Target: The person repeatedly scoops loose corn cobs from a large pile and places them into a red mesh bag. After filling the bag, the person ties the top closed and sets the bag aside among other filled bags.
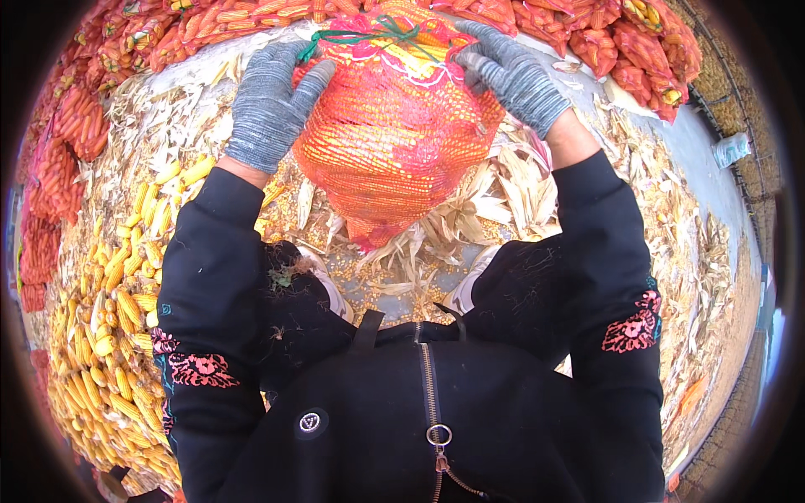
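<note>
— What have your hands got hold of?

— An orange mesh sack (392, 134) stuffed with corn cobs. My left hand (270, 105), in a grey knit glove, is clamped on its upper left shoulder, fingers (312, 84) curled over the netting. My right hand (513, 75), gloved the same, grips the upper right shoulder, fingers bent down into the mesh.

— Is the sack closed?

— Yes, a green cord (362, 35) is tied round the neck, right between my two sets of fingertips.

— And where does the sack sit?

— Between my palms, bulging out below them, its bottom end hanging over the husk-strewn ground (470, 214) just ahead of my shoes (475, 277). Whether it touches the ground I cannot tell.

— What lies around your hands?

— Beyond my fingertips, a row of filled mesh sacks (620, 42), orange and red, running round to the far left too. Out past my left wrist and down along that sleeve, a heap of loose yellow cobs (109, 327). Under my right wrist, pale dry husks (520, 180) and scattered kernels.
</note>
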A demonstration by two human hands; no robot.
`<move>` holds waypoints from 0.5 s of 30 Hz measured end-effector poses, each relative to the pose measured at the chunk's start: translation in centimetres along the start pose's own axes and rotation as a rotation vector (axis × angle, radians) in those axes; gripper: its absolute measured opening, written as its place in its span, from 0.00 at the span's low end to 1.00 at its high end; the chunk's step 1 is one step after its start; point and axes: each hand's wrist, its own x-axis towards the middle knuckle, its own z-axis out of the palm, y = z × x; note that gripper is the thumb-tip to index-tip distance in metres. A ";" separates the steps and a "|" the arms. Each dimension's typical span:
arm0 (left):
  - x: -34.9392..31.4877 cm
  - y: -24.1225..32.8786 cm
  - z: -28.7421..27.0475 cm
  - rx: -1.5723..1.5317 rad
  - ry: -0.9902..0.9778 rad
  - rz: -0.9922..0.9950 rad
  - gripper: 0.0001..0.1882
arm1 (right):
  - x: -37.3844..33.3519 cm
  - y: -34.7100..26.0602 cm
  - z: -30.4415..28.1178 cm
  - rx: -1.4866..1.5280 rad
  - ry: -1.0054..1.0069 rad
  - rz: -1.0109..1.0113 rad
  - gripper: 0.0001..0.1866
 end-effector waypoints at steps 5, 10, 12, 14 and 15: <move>-0.5 3.0 0.8 0.229 -0.023 0.074 0.22 | -1.7 -0.5 -2.8 -0.740 0.179 -0.093 0.23; -0.6 2.3 1.4 0.133 -0.075 -0.079 0.26 | 0.9 -0.4 -3.1 -0.655 -0.068 -0.050 0.27; -0.7 1.7 0.8 0.161 -0.113 -0.086 0.25 | 2.2 0.2 -2.6 -0.756 -0.149 -0.300 0.28; -1.0 1.2 0.1 0.200 -0.169 -0.005 0.24 | 3.4 0.6 -2.1 -0.682 -0.272 -0.212 0.22; -1.1 1.0 -0.1 0.312 -0.196 -0.016 0.24 | 3.7 0.7 -1.9 -0.644 -0.280 -0.175 0.20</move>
